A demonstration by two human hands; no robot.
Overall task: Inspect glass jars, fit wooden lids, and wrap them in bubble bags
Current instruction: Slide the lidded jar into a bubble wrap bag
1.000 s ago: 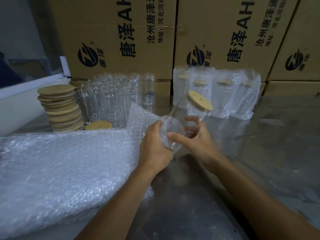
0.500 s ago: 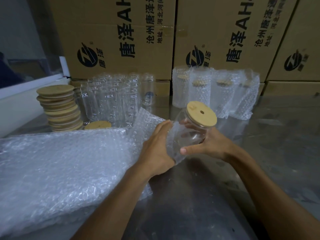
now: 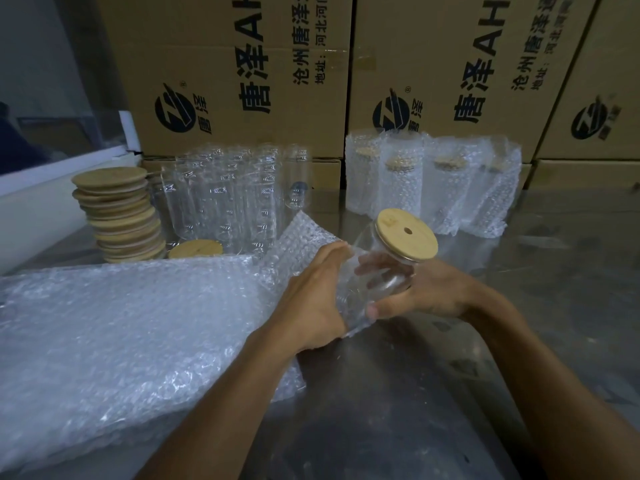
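Head cam: your right hand (image 3: 426, 292) is curled round a glass jar (image 3: 377, 275), thumb across the near side, fingers showing thru the glass behind it. Jar's tilted w/ its wooden lid (image 3: 407, 234) on, pointing up and away to the right, held above the metal table (image 3: 398, 403). Your left hand (image 3: 317, 299) grips the top bubble bag (image 3: 298, 244) against the jar's base; can't tell if the base is inside yet. Rest of the bag pile (image 3: 114, 337) lies on your left. Behind it: stack of lids (image 3: 119, 216), bare jars (image 3: 235, 195), wrapped jars (image 3: 433, 181), cardboard boxes (image 3: 242, 74).
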